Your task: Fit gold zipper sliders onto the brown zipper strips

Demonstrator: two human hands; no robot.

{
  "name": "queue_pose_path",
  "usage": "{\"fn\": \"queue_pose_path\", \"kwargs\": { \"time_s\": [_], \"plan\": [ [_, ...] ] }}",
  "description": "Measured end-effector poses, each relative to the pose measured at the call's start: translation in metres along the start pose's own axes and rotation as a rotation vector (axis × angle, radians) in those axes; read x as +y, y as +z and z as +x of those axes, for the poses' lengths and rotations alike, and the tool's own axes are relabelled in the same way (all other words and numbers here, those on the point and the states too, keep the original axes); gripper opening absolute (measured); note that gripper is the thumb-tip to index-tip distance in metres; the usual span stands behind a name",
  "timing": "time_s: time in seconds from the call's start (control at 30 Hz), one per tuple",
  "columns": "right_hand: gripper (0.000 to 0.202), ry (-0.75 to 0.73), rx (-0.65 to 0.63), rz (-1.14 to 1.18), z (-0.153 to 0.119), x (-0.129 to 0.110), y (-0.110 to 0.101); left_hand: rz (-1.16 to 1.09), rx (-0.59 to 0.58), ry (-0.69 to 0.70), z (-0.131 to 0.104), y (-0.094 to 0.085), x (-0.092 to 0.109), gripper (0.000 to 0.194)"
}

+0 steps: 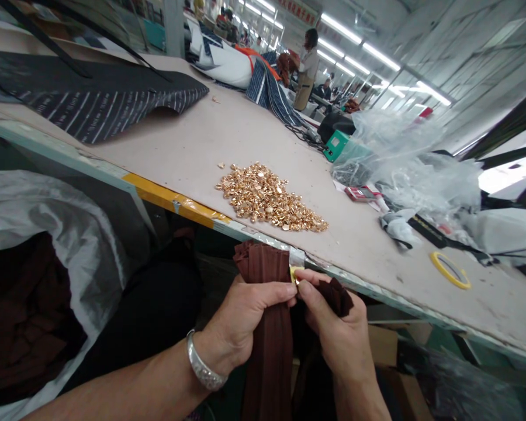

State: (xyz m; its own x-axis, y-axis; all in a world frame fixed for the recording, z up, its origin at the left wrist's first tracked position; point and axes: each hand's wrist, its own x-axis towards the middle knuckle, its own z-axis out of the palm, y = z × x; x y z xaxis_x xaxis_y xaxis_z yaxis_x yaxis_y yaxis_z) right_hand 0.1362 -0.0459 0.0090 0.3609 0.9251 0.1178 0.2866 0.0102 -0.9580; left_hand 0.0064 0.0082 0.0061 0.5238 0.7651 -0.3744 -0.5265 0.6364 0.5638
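My left hand (241,316) is closed around a thick bundle of brown zipper tapes (268,339) that hangs down below the table edge. The thumb points right and meets the fingertips of my right hand (339,327). That hand is closed too, its thumb and finger pinched at a small gold-coloured piece (297,282), partly hidden. A dark brown gathered end of tape (336,295) is tucked in its palm. Just beyond the fingertips, a small yellow-and-clear fixture (294,270) sits at the table edge. Behind it lies a heap of gold metal zipper sliders (267,199).
The table (166,158) slopes across the view. On it are dark striped fabric (109,111), clear plastic bags (416,175), a green box (335,145) and a yellow tape roll (450,270). A white sack (100,234) holding brown material stands at left. A person (307,70) stands far back.
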Motion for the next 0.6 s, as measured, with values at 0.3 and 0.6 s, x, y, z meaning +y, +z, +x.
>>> {"fn": "queue_pose_path", "kwargs": {
  "time_s": [0.3,0.6],
  "plan": [
    [0.016,-0.086,0.04,-0.085,0.002,-0.01,0.007,0.058,0.027,0.005,0.001,-0.002,0.0,0.007],
    [0.012,-0.146,0.031,-0.055,-0.013,-0.017,0.004,0.28,-0.105,0.095,-0.013,-0.015,-0.003,0.015]
  ]
}}
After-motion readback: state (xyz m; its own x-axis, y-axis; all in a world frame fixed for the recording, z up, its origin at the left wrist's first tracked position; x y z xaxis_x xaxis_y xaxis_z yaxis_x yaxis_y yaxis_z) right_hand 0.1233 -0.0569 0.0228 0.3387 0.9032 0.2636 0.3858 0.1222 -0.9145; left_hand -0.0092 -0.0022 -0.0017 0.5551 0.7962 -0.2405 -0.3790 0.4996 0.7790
